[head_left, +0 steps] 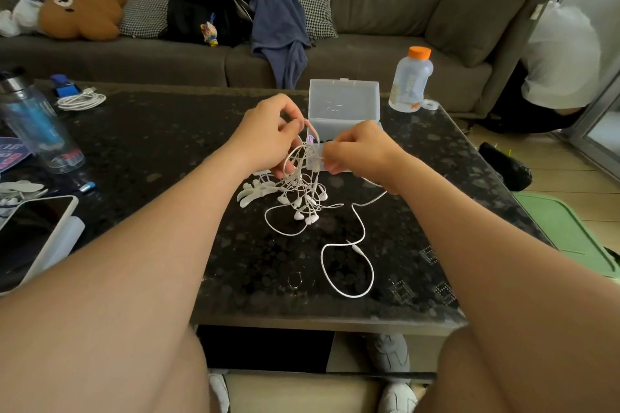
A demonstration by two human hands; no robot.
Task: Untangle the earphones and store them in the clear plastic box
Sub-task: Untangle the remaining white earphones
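**Earphones** (pixel 302 193): a tangle of white cables and earbuds. Its top is lifted between my two hands and its lower buds rest on the worktop (pixel 151 144), just in front of the clear plastic box (pixel 344 99). The strands cross too densely for me to count the sets. One loose cable (pixel 350 256) runs out of the tangle toward me and loops on the worktop; its upper end passes behind the right wrist.

**Left hand** (pixel 268 136): the grip is a narrow pinch, thumb and forefinger closed on a strand at the top of the tangle. The lower fingers curl into the cables and are partly hidden by them.

**Right hand** (pixel 355 149): fingers curled, grip closed on strands at the tangle's right side, fingertips turned away from me.

**Box:** lid open and upright. The right hand and the cables cover most of the body, so I cannot tell what lies in it.

**Beside the tangle:** white flat pieces (pixel 250 194) on the left, their kind unclear.

**Farther out:** a bottle with an orange cap (pixel 411 80) right of the box, a coiled white cable (pixel 80 100) and a clear bottle (pixel 37 121) at left, and a phone (pixel 33 235) cut off by the left edge.

**Behind:** a sofa (pixel 369 10) with a bear cushion (pixel 80 10), and at right a person in a white shirt (pixel 560 54), half hidden by the sofa's end.
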